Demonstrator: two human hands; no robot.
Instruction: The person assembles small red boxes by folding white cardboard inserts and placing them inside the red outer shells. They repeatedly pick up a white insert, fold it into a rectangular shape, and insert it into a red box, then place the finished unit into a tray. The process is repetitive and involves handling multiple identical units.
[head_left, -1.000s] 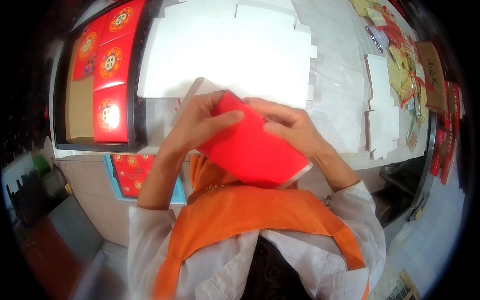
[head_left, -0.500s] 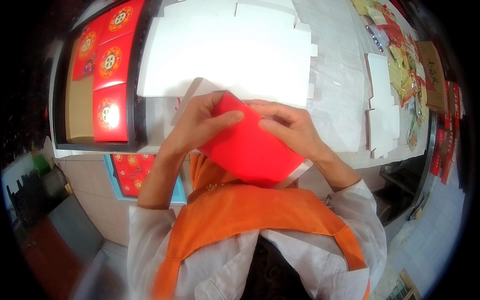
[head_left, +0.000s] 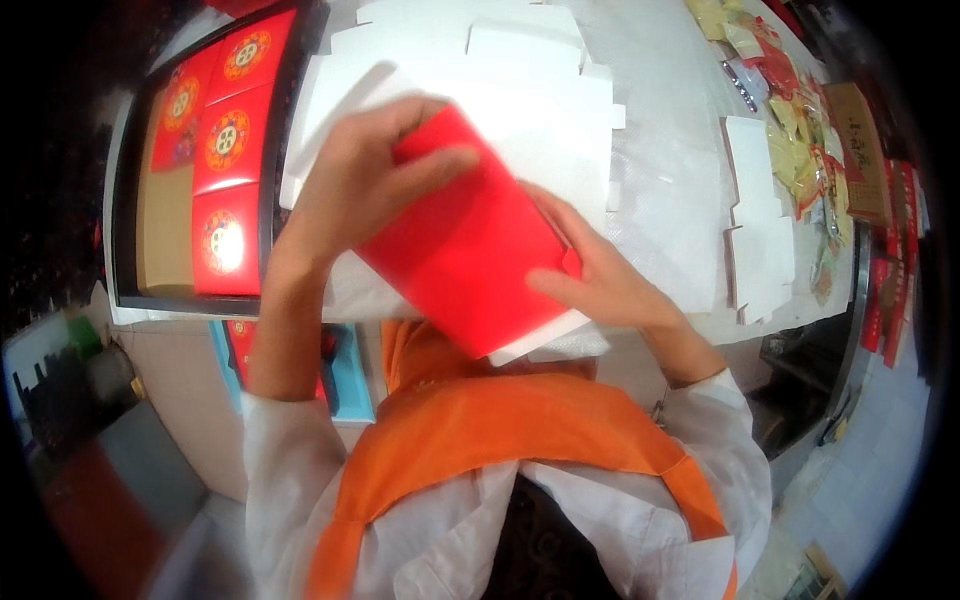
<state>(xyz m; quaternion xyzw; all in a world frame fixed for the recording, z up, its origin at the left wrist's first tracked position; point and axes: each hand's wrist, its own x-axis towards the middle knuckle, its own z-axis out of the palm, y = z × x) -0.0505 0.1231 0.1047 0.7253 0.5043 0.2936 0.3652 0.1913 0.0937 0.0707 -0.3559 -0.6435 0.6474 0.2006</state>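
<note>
A red cardboard box with white flaps is held slantwise in front of me, over the table's near edge. My left hand grips its upper left corner, thumb lying on the red face and fingers behind. At the right edge, my right hand pinches the box between thumb and fingers; a small red tab shows there. The box's underside is hidden. Beneath and beyond it lie flat white cardboard blanks.
At left a black-rimmed tray holds several red boxes with round emblems. A blue tray is below the table. At right are a narrow white blank, several food packets and a brown carton.
Both hands have moved the red box up and away from my body, over the white blanks. Its red face now shows more fully, and my right hand sits lower along its edge.
</note>
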